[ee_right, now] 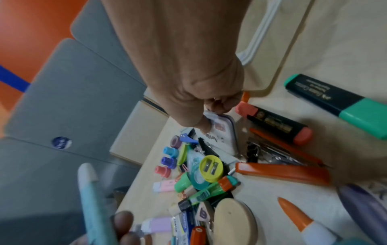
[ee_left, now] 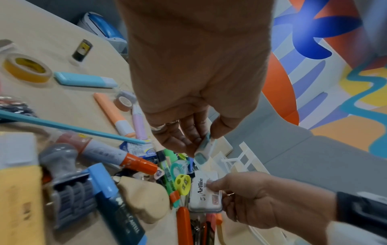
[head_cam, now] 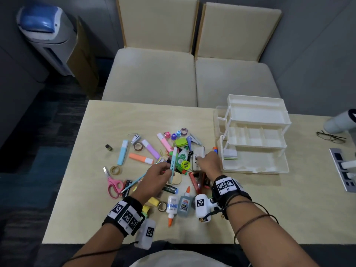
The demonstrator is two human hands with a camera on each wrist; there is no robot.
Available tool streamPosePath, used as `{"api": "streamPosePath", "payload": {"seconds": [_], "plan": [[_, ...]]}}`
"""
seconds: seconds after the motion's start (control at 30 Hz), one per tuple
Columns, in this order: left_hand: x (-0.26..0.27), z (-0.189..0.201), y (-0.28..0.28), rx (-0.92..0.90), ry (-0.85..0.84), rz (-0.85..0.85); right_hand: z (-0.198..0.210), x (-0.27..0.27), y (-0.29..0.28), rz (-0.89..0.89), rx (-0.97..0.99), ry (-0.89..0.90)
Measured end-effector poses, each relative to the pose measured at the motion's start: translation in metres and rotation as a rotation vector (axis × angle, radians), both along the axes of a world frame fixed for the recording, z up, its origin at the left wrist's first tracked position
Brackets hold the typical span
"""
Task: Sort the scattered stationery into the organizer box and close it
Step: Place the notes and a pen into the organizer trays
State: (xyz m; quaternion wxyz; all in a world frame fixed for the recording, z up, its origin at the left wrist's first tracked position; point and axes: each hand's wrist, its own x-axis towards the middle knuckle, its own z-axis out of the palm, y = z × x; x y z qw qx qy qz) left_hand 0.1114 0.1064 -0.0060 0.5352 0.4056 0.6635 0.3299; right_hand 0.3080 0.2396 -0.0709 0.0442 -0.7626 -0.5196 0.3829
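The white organizer box [head_cam: 256, 135] stands unfolded in tiers at the table's right, with a sticky-note pad [head_cam: 230, 154] in its bottom tray. Stationery lies heaped at the table's centre. My left hand [head_cam: 167, 169] pinches a pale blue pen [head_cam: 174, 160] between thumb and fingers, lifted above the heap; the left wrist view shows the same pen [ee_left: 204, 149] in my left hand [ee_left: 206, 142]. My right hand [head_cam: 201, 160] grips the white Artline ink-pad case [head_cam: 198, 152] in the heap, thumb on its lid [ee_left: 204, 195] and fingers curled over its edge [ee_right: 224, 132].
Glue bottles [head_cam: 172, 207] lie near the front, pink scissors [head_cam: 113, 185] and tape rolls at left, and highlighters [head_cam: 141, 158] are spread across the table [head_cam: 96, 218]. Glasses [head_cam: 330, 136] rest at far right. Two chairs stand behind the table.
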Motion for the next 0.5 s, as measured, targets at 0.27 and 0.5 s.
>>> {"api": "streamPosePath", "payload": {"seconds": [0.27, 0.5], "plan": [[0.04, 0.004, 0.033, 0.075, 0.007, -0.017, 0.074, 0.102, -0.016, -0.167, 0.105, 0.465], [0.104, 0.022, 0.073, 0.119, 0.031, -0.08, 0.067, 0.233, 0.013, -0.333, 0.068, 0.308]]}}
